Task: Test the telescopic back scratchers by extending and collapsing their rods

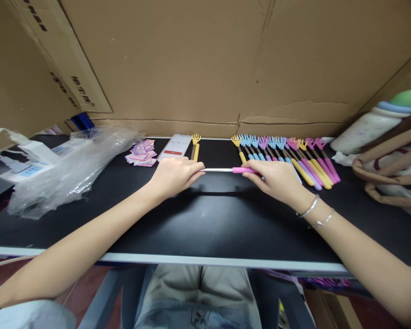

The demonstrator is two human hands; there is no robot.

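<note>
Between my hands a back scratcher (221, 170) with a silver rod and a pink handle is held level above the black table. My left hand (174, 177) is closed round its far-left end, so the head is hidden. At the other end my right hand (277, 177) grips the pink handle. Beyond my left hand lies a yellow back scratcher (196, 151) with its claw toward the cardboard. Partly behind my right hand, a row of several back scratchers (324, 168) in yellow, blue, purple and pink lies side by side.
A phone (174, 147) showing a timer and a pile of pink cards (142, 153) lie at the back. Clear plastic bags (61, 173) and a power strip (30, 167) are on the left. A bottle (370, 125) and a brown-handled bag (390, 169) stand right. Cardboard (178, 64) walls the back.
</note>
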